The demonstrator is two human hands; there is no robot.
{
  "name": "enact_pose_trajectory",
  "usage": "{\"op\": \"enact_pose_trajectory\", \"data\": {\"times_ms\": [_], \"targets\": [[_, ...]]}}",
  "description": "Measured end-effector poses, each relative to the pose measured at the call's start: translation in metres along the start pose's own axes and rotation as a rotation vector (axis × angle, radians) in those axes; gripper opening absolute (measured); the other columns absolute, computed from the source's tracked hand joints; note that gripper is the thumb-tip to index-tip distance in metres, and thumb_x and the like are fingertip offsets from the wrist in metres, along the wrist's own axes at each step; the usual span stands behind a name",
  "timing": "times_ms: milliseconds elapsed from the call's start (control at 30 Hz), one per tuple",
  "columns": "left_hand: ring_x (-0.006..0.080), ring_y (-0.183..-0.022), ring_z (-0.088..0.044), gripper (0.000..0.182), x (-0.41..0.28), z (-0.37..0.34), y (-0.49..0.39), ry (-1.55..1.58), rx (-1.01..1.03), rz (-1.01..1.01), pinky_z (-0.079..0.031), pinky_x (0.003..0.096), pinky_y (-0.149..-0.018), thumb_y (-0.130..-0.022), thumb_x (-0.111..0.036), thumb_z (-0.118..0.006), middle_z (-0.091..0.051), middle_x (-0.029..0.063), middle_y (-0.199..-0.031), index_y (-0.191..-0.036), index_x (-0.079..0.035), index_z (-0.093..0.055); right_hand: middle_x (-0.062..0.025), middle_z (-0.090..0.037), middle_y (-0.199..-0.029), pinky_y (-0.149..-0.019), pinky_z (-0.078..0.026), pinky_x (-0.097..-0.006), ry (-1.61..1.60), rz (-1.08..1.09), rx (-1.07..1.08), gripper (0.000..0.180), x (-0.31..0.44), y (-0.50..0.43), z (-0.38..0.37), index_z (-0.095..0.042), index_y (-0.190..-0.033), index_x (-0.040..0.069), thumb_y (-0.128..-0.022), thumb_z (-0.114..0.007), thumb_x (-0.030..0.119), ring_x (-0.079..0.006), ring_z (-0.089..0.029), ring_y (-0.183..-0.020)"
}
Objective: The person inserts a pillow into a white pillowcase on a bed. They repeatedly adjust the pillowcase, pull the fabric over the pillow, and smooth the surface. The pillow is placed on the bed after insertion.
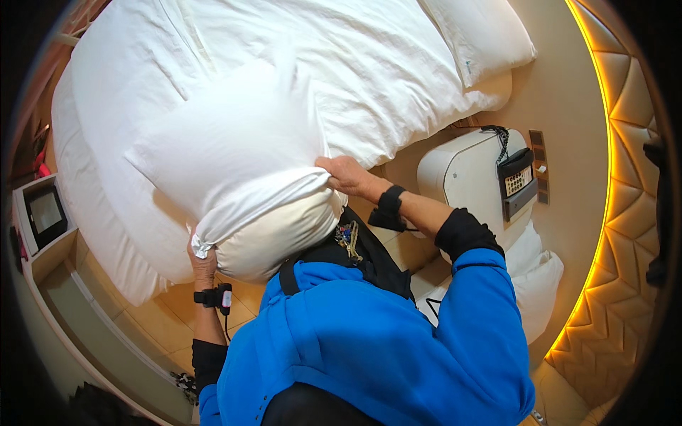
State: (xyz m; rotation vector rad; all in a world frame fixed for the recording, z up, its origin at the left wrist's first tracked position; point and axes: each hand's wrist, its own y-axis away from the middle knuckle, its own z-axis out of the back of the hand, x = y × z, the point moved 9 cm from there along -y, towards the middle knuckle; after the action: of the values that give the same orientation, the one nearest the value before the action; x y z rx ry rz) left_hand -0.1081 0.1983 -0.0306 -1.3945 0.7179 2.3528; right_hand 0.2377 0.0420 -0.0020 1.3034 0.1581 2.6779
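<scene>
A white pillowcase [229, 138] covers most of a cream pillow [277, 239], whose near end bulges out of the case's opening against my body. My left hand [202, 255] grips the bunched rim of the case at its left corner. At the right corner, my right hand [343, 174] is closed on the same rim. The far part of the covered pillow rests on the white bedding [373, 69] of the bed. Both wrists wear black straps with small devices.
Right of the bed stands a white bedside cabinet [458, 170] with a telephone [517, 178] on it. Beyond it, white pillows [533, 282] lie low by the wall. Another pillow [485, 37] lies at the bed's head. A long counter [53, 253] runs along the left.
</scene>
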Motion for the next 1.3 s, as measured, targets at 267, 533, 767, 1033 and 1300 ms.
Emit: {"op": "enact_pose_trajectory", "data": {"times_ms": [267,533,767,1033,1300], "targets": [[0.0176,-0.090,-0.056,0.042,-0.075,0.004,-0.006,-0.164,-0.053,-0.154,-0.043,0.0261,-0.082,-0.069,0.004,-0.055,-0.059,0.0093,-0.096,-0.111,0.000,-0.052,-0.0130,-0.060,-0.071,-0.060,-0.046,-0.0413,0.030,0.083,0.032,0.017,0.029,-0.028,0.020,-0.051,-0.085,0.009,-0.076,-0.062,0.018,-0.0358,-0.059,-0.071],[0.0229,-0.085,-0.057,0.040,-0.123,-0.013,-0.007,-0.256,-0.117,-0.285,-0.045,0.0282,-0.081,-0.066,0.005,-0.056,-0.058,0.0116,-0.091,-0.105,0.000,-0.055,-0.0113,-0.059,-0.079,-0.069,-0.046,-0.0304,-0.246,0.141,-0.197,0.011,0.042,-0.041,0.044,-0.055,-0.087,0.002,-0.079,-0.059,0.009,-0.0290,-0.057,-0.076],[0.0371,-0.072,-0.058,0.036,-0.087,-0.026,0.038,-0.549,0.036,-0.373,-0.048,0.0414,-0.067,-0.066,-0.015,-0.073,-0.060,0.0194,-0.079,-0.096,0.002,-0.060,-0.0137,-0.062,-0.077,-0.064,-0.048,-0.0437,0.027,0.043,0.171,0.020,0.029,-0.004,-0.004,-0.056,-0.093,0.016,-0.073,-0.058,0.013,-0.0365,-0.060,-0.075],[0.0357,-0.066,-0.053,0.024,-0.095,-0.022,0.044,-0.502,-0.004,-0.234,-0.043,0.0422,-0.058,-0.062,-0.015,-0.072,-0.056,0.0145,-0.070,-0.078,-0.005,-0.058,-0.0113,-0.058,-0.069,-0.057,-0.047,-0.0404,0.073,0.195,0.222,0.024,0.070,-0.007,-0.001,-0.049,-0.086,0.012,-0.075,-0.063,0.028,-0.0332,-0.060,-0.068],[0.0335,-0.069,-0.055,0.019,-0.114,-0.026,0.043,-0.441,0.028,-0.327,-0.043,0.0380,-0.065,-0.063,-0.007,-0.065,-0.057,0.0127,-0.073,-0.081,-0.005,-0.060,-0.0099,-0.056,-0.069,-0.056,-0.048,-0.0413,0.171,0.282,0.265,0.014,0.061,-0.004,-0.014,-0.049,-0.082,0.010,-0.071,-0.058,0.011,-0.0323,-0.059,-0.067]]}}
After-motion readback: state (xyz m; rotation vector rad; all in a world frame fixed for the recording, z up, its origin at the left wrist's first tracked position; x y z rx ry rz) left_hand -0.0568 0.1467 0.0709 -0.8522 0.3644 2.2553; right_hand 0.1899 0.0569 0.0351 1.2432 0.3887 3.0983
